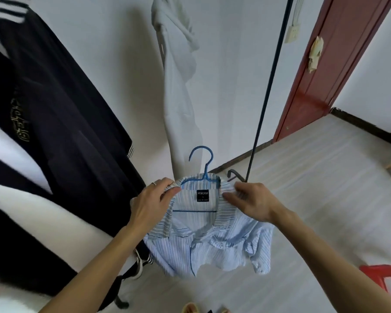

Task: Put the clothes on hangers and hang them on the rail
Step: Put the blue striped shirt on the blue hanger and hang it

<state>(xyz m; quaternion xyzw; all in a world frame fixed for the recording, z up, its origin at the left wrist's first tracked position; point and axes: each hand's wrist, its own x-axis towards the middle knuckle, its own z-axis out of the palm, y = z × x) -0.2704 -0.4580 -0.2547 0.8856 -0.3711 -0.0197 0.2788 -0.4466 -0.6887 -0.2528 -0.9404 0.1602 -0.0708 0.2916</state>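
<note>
A light blue striped shirt (212,249) hangs in front of me on a blue hanger (202,163). The hanger's hook sticks up above the collar and its bar shows inside the neck, under a black label. My left hand (151,204) pinches the left side of the collar. My right hand (251,202) grips the collar's right side. A dark upright pole of the rail (269,86) runs up just behind my right hand. The top bar of the rail is out of view.
A dark navy garment with white stripes (54,132) hangs at the left. A white garment (181,86) hangs against the wall behind the shirt. A red door frame (321,75) stands at the right and a red stool (384,276) sits at the lower right.
</note>
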